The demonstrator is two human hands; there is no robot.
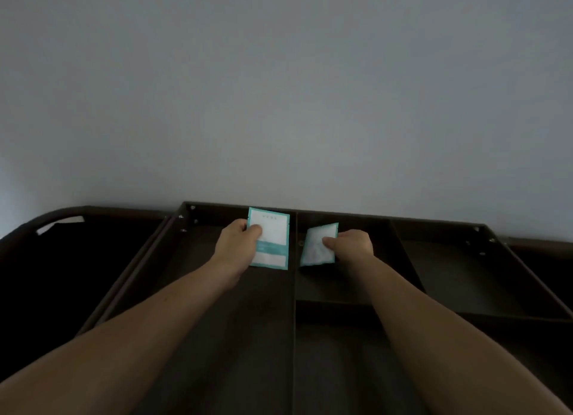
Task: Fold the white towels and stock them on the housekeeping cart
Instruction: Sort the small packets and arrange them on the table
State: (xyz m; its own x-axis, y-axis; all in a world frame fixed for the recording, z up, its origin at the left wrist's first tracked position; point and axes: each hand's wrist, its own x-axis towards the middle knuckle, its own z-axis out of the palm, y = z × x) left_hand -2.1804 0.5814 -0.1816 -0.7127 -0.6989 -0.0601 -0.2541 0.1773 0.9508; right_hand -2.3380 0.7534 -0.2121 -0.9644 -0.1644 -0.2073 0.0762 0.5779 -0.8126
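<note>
Forearms (139, 331) over cart tray (293, 290); left grip (237, 241) tight on teal-edged packet (273, 228), right grip (353, 244) on white sachet (316, 248).

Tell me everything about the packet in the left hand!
The packet is a flat rectangle, white with a teal border and a teal band across its lower part; the tiny print near its top is unreadable. It looks like a sealed paper or plastic sachet. The left hand pinches its left edge, thumb on the front, holding it face-on over the dark cart tray, just left of the middle divider. It is apart from the second packet in the right hand.
</note>
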